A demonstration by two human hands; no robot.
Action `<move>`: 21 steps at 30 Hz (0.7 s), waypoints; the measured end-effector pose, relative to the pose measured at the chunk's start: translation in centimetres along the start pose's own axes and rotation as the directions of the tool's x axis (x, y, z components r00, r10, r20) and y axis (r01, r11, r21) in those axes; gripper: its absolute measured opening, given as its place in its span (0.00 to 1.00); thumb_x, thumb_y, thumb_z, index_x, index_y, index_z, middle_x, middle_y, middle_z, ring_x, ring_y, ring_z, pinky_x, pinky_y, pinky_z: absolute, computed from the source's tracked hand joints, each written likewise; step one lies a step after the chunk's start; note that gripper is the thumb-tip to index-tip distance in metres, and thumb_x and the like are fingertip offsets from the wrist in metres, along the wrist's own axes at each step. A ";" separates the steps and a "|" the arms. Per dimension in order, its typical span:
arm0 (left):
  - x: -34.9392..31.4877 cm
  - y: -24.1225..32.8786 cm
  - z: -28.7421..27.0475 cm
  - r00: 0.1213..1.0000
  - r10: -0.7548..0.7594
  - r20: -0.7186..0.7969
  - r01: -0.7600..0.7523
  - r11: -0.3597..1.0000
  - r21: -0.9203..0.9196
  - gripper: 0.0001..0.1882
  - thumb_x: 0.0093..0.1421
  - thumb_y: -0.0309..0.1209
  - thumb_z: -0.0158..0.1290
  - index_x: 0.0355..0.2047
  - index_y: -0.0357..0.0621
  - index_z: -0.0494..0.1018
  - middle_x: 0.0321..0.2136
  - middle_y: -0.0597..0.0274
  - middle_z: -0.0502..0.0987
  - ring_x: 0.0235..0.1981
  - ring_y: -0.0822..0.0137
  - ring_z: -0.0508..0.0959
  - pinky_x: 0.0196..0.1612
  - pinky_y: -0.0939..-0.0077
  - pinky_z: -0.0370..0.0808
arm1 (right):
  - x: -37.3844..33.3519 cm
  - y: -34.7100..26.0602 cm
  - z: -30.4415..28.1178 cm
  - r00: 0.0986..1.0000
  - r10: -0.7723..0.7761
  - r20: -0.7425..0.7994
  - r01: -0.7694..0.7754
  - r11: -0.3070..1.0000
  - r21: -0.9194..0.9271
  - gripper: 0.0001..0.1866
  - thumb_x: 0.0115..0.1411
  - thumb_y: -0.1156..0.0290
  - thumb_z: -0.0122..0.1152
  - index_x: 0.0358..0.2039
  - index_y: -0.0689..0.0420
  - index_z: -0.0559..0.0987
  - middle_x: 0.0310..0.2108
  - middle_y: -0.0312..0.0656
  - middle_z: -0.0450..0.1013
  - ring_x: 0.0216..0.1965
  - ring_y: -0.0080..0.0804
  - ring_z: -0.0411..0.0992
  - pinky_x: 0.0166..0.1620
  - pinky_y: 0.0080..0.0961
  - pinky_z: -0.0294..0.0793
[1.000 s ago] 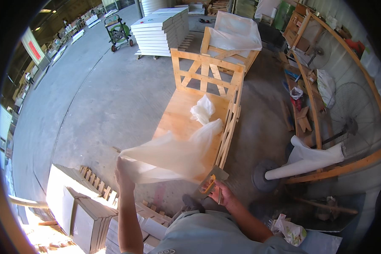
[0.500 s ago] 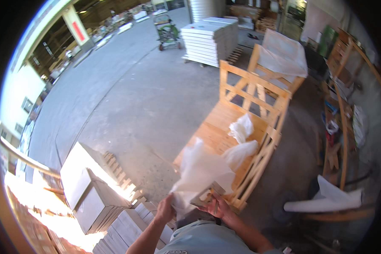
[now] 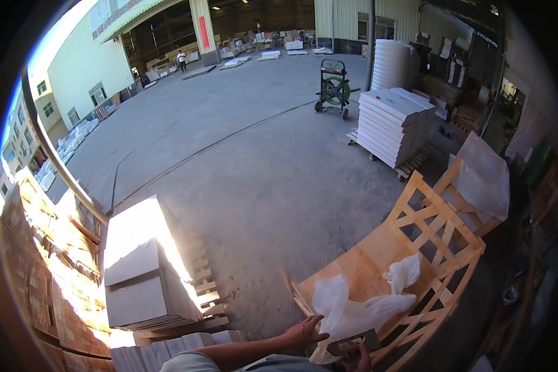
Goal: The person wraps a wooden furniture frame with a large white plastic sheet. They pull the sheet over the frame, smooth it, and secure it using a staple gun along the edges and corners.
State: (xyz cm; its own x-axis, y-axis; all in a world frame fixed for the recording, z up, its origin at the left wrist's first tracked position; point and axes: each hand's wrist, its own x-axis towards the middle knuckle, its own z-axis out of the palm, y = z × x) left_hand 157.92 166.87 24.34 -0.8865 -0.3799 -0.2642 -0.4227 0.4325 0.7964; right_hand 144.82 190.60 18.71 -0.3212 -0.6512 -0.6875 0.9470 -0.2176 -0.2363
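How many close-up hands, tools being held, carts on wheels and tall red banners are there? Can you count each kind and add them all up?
Close-up hands: 2 (left hand and right hand)
Held tools: 1 (flat tool, in the right hand)
Carts on wheels: 1 (green-and-black cart)
Tall red banners: 1 (red banner on a pillar)
Total: 5

The left hand [image 3: 304, 332] is spreading its fingers beside the translucent film [image 3: 353, 317] it held a second ago, which is bunching at the near end of the wooden crate [image 3: 356, 263], while the view is swinging left.
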 end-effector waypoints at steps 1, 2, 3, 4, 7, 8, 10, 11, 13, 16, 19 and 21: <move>1.6 0.1 -0.3 0.992 0.103 -0.072 -0.098 0.993 0.058 0.36 0.61 0.56 0.49 0.59 0.41 0.62 0.58 0.51 0.66 0.48 0.52 0.75 0.52 0.62 0.71 | 0.2 0.2 0.1 1.000 0.002 0.001 -0.002 1.000 0.005 0.15 0.61 0.56 0.61 0.39 0.54 0.76 0.36 0.40 0.77 0.36 0.34 0.76 0.28 0.37 0.78; 3.3 0.4 -0.3 0.995 0.102 -0.010 -0.101 0.992 0.082 0.38 0.61 0.58 0.48 0.59 0.40 0.62 0.56 0.48 0.68 0.48 0.51 0.75 0.51 0.61 0.71 | 0.4 0.4 0.0 1.000 0.004 0.000 -0.004 1.000 0.011 0.15 0.61 0.55 0.61 0.39 0.53 0.75 0.36 0.39 0.78 0.35 0.34 0.76 0.26 0.37 0.77; 5.4 0.8 -0.2 0.992 0.121 0.043 -0.125 0.986 0.114 0.40 0.60 0.60 0.48 0.59 0.39 0.62 0.54 0.45 0.69 0.47 0.51 0.76 0.51 0.61 0.72 | 0.7 0.8 0.0 1.000 -0.026 -0.008 0.026 1.000 0.009 0.16 0.61 0.55 0.61 0.40 0.53 0.75 0.35 0.39 0.78 0.34 0.34 0.76 0.26 0.36 0.78; 7.2 1.3 0.0 0.986 0.127 0.112 -0.143 0.977 0.156 0.42 0.59 0.62 0.47 0.60 0.38 0.62 0.52 0.43 0.71 0.47 0.50 0.76 0.50 0.60 0.72 | 0.9 1.3 -0.2 0.998 -0.054 -0.019 0.054 0.998 0.010 0.16 0.61 0.55 0.61 0.41 0.54 0.76 0.34 0.40 0.78 0.33 0.34 0.76 0.27 0.35 0.78; 11.8 2.1 1.4 0.805 -0.177 0.567 0.182 0.982 0.048 0.45 0.58 0.64 0.46 0.60 0.37 0.59 0.40 0.42 0.76 0.32 0.52 0.80 0.40 0.58 0.77 | 1.1 1.8 -0.7 0.992 -0.103 -0.072 0.103 0.995 -0.011 0.17 0.61 0.55 0.60 0.42 0.54 0.76 0.34 0.40 0.77 0.33 0.34 0.76 0.29 0.36 0.78; 12.8 2.0 2.3 0.711 -0.294 0.639 0.267 0.953 0.141 0.40 0.59 0.61 0.48 0.53 0.33 0.66 0.29 0.44 0.77 0.21 0.52 0.79 0.26 0.60 0.77 | 1.0 1.8 -0.9 0.990 -0.113 -0.089 0.112 0.994 -0.014 0.17 0.62 0.56 0.60 0.43 0.54 0.75 0.34 0.41 0.77 0.34 0.34 0.76 0.30 0.36 0.78; 12.9 1.1 4.3 0.613 -0.282 0.738 0.266 0.953 0.144 0.34 0.59 0.56 0.49 0.47 0.33 0.71 0.28 0.45 0.76 0.17 0.53 0.77 0.18 0.63 0.73 | 0.7 1.6 -1.1 0.985 -0.136 -0.111 0.134 0.991 -0.021 0.17 0.62 0.56 0.59 0.43 0.54 0.75 0.36 0.41 0.77 0.36 0.35 0.76 0.32 0.37 0.78; 13.2 0.5 5.3 0.562 -0.279 0.779 0.267 0.952 0.148 0.31 0.59 0.53 0.49 0.44 0.33 0.74 0.28 0.45 0.75 0.15 0.54 0.76 0.15 0.65 0.71 | 0.5 1.5 -1.2 0.982 -0.147 -0.119 0.145 0.989 -0.025 0.17 0.62 0.56 0.58 0.44 0.54 0.75 0.36 0.41 0.77 0.37 0.35 0.75 0.33 0.38 0.78; 13.0 -1.1 6.7 0.658 -0.101 0.747 0.114 0.993 0.034 0.23 0.58 0.45 0.49 0.34 0.33 0.76 0.28 0.46 0.76 0.24 0.55 0.77 0.27 0.62 0.73 | 0.2 1.2 -1.4 0.978 -0.165 -0.128 0.164 0.986 -0.024 0.17 0.62 0.56 0.57 0.45 0.55 0.75 0.37 0.42 0.76 0.38 0.36 0.75 0.35 0.39 0.78; 13.0 -3.3 7.9 0.781 0.217 0.586 -0.216 0.974 -0.073 0.19 0.58 0.41 0.48 0.33 0.34 0.75 0.30 0.47 0.76 0.31 0.55 0.77 0.38 0.61 0.73 | -0.3 0.8 -1.9 0.970 -0.200 -0.141 0.200 0.980 -0.016 0.17 0.63 0.56 0.56 0.46 0.55 0.74 0.39 0.43 0.76 0.41 0.37 0.74 0.38 0.40 0.78; 14.5 -3.8 8.0 0.943 -0.166 0.289 0.220 0.961 -0.165 0.18 0.59 0.41 0.47 0.33 0.37 0.74 0.31 0.48 0.76 0.32 0.53 0.76 0.40 0.60 0.72 | -1.0 0.0 -2.6 0.956 -0.246 -0.163 0.248 0.969 -0.010 0.18 0.63 0.57 0.55 0.47 0.55 0.74 0.41 0.43 0.75 0.43 0.38 0.74 0.41 0.42 0.77; 16.4 -3.5 6.9 0.972 -0.203 0.117 0.209 0.977 -0.044 0.22 0.59 0.44 0.45 0.41 0.40 0.77 0.40 0.44 0.79 0.43 0.46 0.78 0.47 0.58 0.72 | -1.7 -0.8 -3.0 0.942 -0.285 -0.176 0.288 0.958 -0.013 0.18 0.64 0.57 0.54 0.48 0.55 0.74 0.43 0.44 0.75 0.45 0.39 0.73 0.43 0.43 0.77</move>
State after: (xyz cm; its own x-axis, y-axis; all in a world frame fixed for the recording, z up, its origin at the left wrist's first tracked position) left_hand 143.49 164.81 13.46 -0.7979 -0.3619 -0.4821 -0.5903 0.3071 0.7465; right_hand 144.63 194.08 17.97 -0.5735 -0.4236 -0.7012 0.8145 -0.3863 -0.4328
